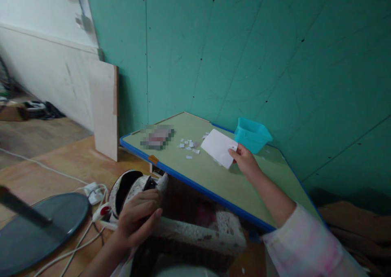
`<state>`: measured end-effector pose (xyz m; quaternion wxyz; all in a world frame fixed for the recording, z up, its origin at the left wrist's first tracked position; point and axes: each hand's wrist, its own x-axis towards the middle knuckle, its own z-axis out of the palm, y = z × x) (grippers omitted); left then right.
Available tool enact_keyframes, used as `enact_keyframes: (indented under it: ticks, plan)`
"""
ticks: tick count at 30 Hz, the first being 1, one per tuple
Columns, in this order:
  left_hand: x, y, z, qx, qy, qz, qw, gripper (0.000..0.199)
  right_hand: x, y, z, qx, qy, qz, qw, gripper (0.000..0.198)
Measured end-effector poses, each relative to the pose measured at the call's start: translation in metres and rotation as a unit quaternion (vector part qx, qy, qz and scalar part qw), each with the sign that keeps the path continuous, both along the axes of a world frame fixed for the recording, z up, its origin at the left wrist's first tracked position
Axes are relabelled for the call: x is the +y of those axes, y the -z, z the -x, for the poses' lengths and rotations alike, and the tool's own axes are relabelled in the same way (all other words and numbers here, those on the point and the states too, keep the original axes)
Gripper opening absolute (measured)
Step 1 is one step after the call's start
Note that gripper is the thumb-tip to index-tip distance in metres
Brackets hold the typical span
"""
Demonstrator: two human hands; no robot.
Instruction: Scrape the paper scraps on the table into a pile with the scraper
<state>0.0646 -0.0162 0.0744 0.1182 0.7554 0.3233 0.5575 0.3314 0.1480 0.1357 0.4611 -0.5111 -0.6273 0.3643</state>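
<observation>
My right hand [244, 161] pinches a white sheet of paper or thin card [218, 146] by its right edge, thumb on top. The sheet is held tilted over the pale green tabletop [232, 191]; a small dark mark shows near my thumb. Small white paper pieces [189, 143] lie scattered on the tabletop to the left of the sheet. My left hand [140, 214] is low in front of the table, its fingers curled together and its thumb alongside. Whatever it may hold is hidden. White, dark-speckled parts [195, 230] lie beside and beneath it.
A turquoise plastic bin [252, 135] stands on the table near the green wall [195, 57]. A blurred-out flat item [157, 137] lies at the table's left. White cables, a power strip [100, 212] and a round grey base [45, 224] are on the floor at left.
</observation>
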Motion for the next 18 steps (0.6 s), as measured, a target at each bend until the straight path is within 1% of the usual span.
enact_keyframes:
  ticks: [3,5,7,10,12,15,18]
  plan:
    - [-0.002,-0.003,-0.001,0.013,-0.01,-0.002,1.0,0.022,-0.001,0.0,0.001,-0.007,-0.016,0.007,1.0,0.029]
    - [-0.002,-0.004,-0.002,0.01,-0.022,0.007,1.0,0.022,-0.001,0.0,-0.001,-0.008,-0.023,-0.002,1.0,0.028]
    - [-0.002,-0.004,-0.002,0.001,-0.02,0.015,1.0,0.023,0.001,0.001,-0.003,-0.011,-0.016,-0.032,0.999,0.027]
    - [0.001,-0.002,-0.001,0.0,0.026,0.012,1.0,0.024,0.005,0.003,-0.007,-0.038,0.003,-0.095,0.995,0.028]
    - [0.003,-0.002,0.0,0.007,0.044,0.006,0.999,0.024,0.005,0.004,-0.006,-0.086,0.015,-0.14,0.986,0.027]
    - [0.005,-0.004,-0.001,0.014,0.035,0.016,0.999,0.024,0.002,0.002,0.0,-0.186,0.033,-0.206,0.96,0.028]
    - [0.004,-0.007,-0.003,0.019,0.013,0.008,1.0,0.025,-0.001,0.003,0.011,-0.237,0.012,-0.239,0.941,0.029]
